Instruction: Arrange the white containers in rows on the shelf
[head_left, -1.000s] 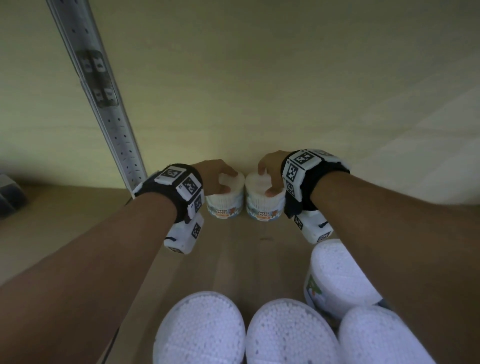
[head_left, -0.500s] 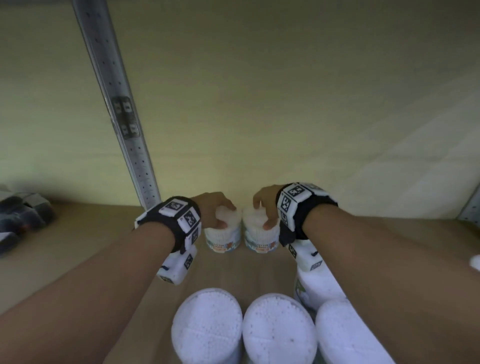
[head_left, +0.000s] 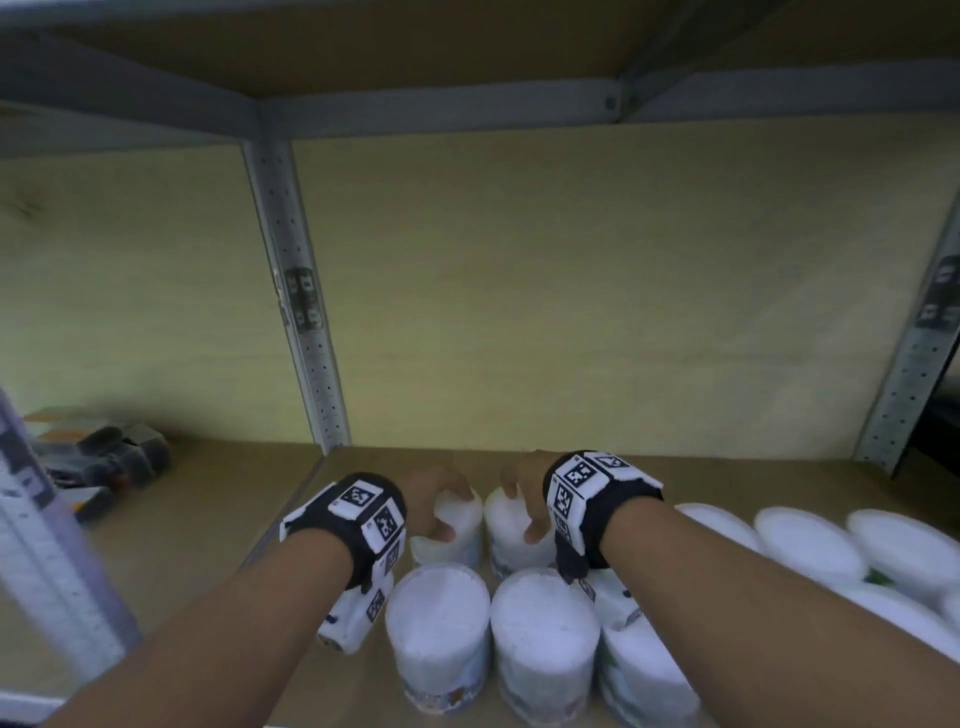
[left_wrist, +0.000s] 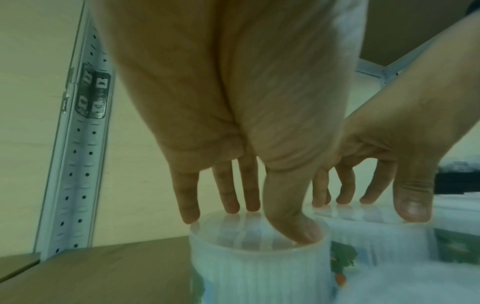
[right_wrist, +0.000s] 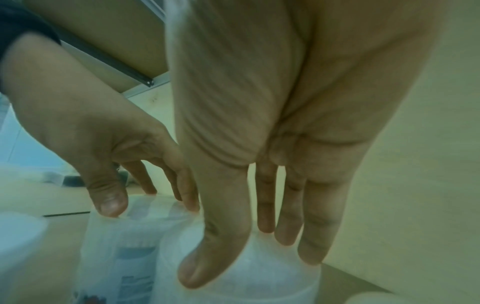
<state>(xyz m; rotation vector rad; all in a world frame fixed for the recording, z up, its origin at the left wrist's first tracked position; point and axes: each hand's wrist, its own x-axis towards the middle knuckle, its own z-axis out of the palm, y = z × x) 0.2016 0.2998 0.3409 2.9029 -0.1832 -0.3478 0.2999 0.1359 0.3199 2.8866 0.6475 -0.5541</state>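
Observation:
Two white containers stand side by side on the wooden shelf (head_left: 218, 519), behind a front row. My left hand (head_left: 441, 506) holds the left container (head_left: 462, 540) from above, fingers at the lid's far rim and thumb at the near rim (left_wrist: 298, 232). My right hand (head_left: 519, 501) holds the right container (head_left: 501, 535) the same way, thumb down its front (right_wrist: 207, 267) and fingers behind. The wrist views show both lids (left_wrist: 259, 267) (right_wrist: 246, 273) under the fingertips. Both containers rest on the board.
Three white containers (head_left: 439, 623) (head_left: 543, 634) (head_left: 639, 670) form the row nearest me. Several more, blurred, crowd the right (head_left: 810, 545). Perforated metal posts (head_left: 296, 312) (head_left: 914, 364) stand at the back wall. Dark packets (head_left: 98, 457) lie in the left bay.
The head view has pulled back and tipped up, showing the upper shelf and more containers on the right. Both hands have stayed on the same two containers.

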